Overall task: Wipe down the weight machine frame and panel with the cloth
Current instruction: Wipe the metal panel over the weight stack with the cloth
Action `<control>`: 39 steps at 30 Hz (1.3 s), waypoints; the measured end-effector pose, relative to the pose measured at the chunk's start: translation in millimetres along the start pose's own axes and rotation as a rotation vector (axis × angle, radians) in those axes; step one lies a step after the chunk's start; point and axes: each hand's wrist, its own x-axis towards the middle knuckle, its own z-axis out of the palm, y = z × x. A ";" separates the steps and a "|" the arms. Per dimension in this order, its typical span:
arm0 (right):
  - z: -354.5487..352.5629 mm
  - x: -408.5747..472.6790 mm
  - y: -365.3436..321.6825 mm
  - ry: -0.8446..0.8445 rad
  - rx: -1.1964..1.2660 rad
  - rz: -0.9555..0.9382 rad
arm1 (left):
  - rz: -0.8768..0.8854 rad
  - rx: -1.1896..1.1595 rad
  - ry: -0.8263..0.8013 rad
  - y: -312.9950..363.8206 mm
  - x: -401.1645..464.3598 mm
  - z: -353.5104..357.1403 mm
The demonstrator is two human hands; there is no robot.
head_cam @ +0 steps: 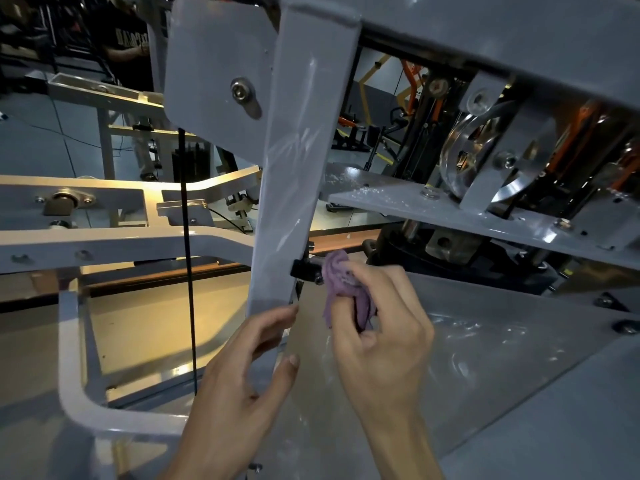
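My right hand (377, 327) is clenched around the purple cloth (341, 285), bunched up tight, with its top end poking out above my fingers and pressed in against the black bracket (304, 270) on the right edge of the grey upright post (294, 174). The cloth sits right where that bracket and its small bolt stick out from the post, just above the clear panel (485, 348).

My left hand (242, 386) is on the lower part of the same post: fingers curled round its left side, forefinger reaching up along the front edge, thumb lying across the face lower down. So that one grips the post, and the two hands sit close together, the post's edge between them.

The post face shows pale streaks and smears running up its length. The clear panel below my right hand carries cloudy smudges too, and it slopes away to the right under a grey shelf plate (450, 209) speckled with white flecks. Above that shelf plate, a shiny pulley wheel (464, 157) sits in its grey housing, with orange parts behind it.

At the upper left, a grey cover plate (214, 64) is fixed beside the post by a single bolt (240, 91). A thin black cable (187, 237) hangs straight down to the left of the post, in front of pale frame arms (121, 237). Far back at the top left, a person in a dark printed shirt (130, 39) stands, dimly lit.
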 end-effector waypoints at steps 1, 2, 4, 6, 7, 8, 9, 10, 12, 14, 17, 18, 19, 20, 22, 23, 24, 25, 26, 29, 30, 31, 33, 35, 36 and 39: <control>2.1 4.1 -3.3 -0.008 0.022 -0.009 | -0.001 0.000 -0.005 0.1 0.1 -0.2; 3.9 6.2 -5.2 -0.017 0.038 -0.011 | 0.000 -0.003 -0.007 0.7 0.3 -0.5; 4.8 3.9 -3.2 -0.019 0.048 0.000 | 0.013 -0.011 -0.003 2.0 -0.2 -1.3; 2.7 -5.7 3.9 -0.023 0.033 0.026 | 0.022 -0.025 0.007 2.6 -1.1 -2.0; 0.5 -10.9 7.9 -0.026 0.019 0.040 | 0.025 -0.033 0.007 2.6 -1.4 -1.9; -1.4 -15.2 11.3 -0.023 0.009 0.054 | 0.029 -0.036 0.007 2.4 -1.5 -1.6; -3.3 -18.2 14.4 -0.011 0.004 0.067 | 0.035 -0.035 0.007 2.1 -1.6 -1.2; -4.5 -19.8 16.7 0.009 0.005 0.076 | 0.040 -0.033 0.006 1.6 -1.4 -1.0; -3.8 -20.9 17.7 0.050 0.005 0.078 | 0.046 -0.031 0.004 1.0 -0.8 -0.9; 2.6 -21.5 14.0 0.070 0.006 0.078 | 0.055 -0.033 -0.002 0.5 -0.1 -1.5; 13.8 -25.1 8.4 0.052 0.025 0.087 | 0.066 -0.038 -0.006 -1.4 0.7 -1.9; 14.3 -26.2 8.8 0.037 0.029 0.087 | 0.063 -0.042 -0.005 -2.4 0.9 -1.4; 12.8 -26.6 10.6 0.022 0.025 0.085 | 0.060 -0.046 -0.003 -3.2 1.1 -1.0; 9.9 -26.0 12.6 0.011 0.015 0.078 | 0.058 -0.050 0.002 -3.6 1.6 -0.6; 2.9 -24.8 16.0 0.013 -0.005 0.065 | 0.063 -0.068 0.010 -3.1 2.4 -0.4; 0.9 -24.1 16.8 0.024 -0.007 0.067 | 0.067 -0.078 0.015 -2.1 2.8 -0.3; 1.1 -23.8 15.9 0.033 -0.003 0.072 | 0.067 -0.086 0.019 -1.2 3.0 -0.2; 3.7 -24.3 14.4 0.036 -0.001 0.079 | 0.062 -0.094 0.018 -0.6 3.0 -0.1; 8.1 -26.0 12.2 0.024 0.001 0.084 | 0.058 -0.098 0.014 -0.4 2.9 0.2; 20.7 -33.3 6.9 -0.082 -0.007 0.075 | 0.060 -0.100 0.010 -2.2 2.3 0.2; 20.8 -33.9 6.7 -0.095 -0.009 0.070 | 0.060 -0.101 0.008 -2.2 2.2 0.1; 19.0 -32.5 8.0 -0.085 -0.012 0.059 | 0.061 -0.102 0.008 -1.5 2.3 -0.4; 14.1 -27.6 10.9 -0.034 -0.026 0.042 | 0.056 -0.107 0.010 -1.0 2.1 -0.9; 14.1 -26.1 12.8 -0.020 -0.046 0.031 | 0.052 -0.112 0.015 -1.1 1.4 -0.6; 16.4 -27.7 13.3 -0.035 -0.050 0.024 | 0.054 -0.112 0.021 -1.1 1.3 -0.3; 21.3 -34.8 14.5 -0.092 -0.047 0.010 | 0.047 -0.114 0.032 -1.2 1.4 0.7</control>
